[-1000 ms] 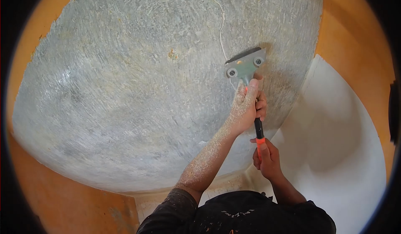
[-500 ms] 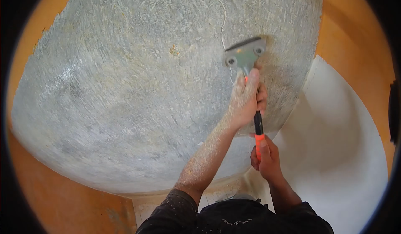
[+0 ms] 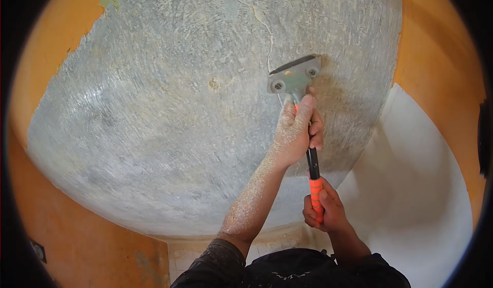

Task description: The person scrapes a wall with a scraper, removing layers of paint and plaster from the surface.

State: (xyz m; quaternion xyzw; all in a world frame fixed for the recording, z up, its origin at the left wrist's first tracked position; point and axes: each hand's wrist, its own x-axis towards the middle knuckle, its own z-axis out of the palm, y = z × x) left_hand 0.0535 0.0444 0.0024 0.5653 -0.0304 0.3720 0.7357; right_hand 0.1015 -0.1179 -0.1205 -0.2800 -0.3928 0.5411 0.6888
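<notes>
A long-handled scraper [image 3: 295, 78] with a wide, bolted grey-green head lies with its blade against the scraped wall [image 3: 179, 113]. My left hand [image 3: 298, 128], coated in pale dust, wraps the handle just below the head. Lower down, my right hand [image 3: 328, 209] is closed round the ribbed orange grip at the handle's end. Between the two hands a black stretch of handle shows. The wall under the blade is rough, grey and streaked, with a thin pale crack running up from the blade.
Orange paint [image 3: 67, 206] borders the grey patch at both sides, with a ragged edge at upper left. A smooth white surface [image 3: 426, 170] curves down on the right. Pale tiles [image 3: 187, 252] show at the bottom, and a dark fixture [image 3: 37, 251] sits at lower left.
The scraper and both hands have come down slightly and to the left across the wall. The view has shifted a little, showing more of the upper left edge.
</notes>
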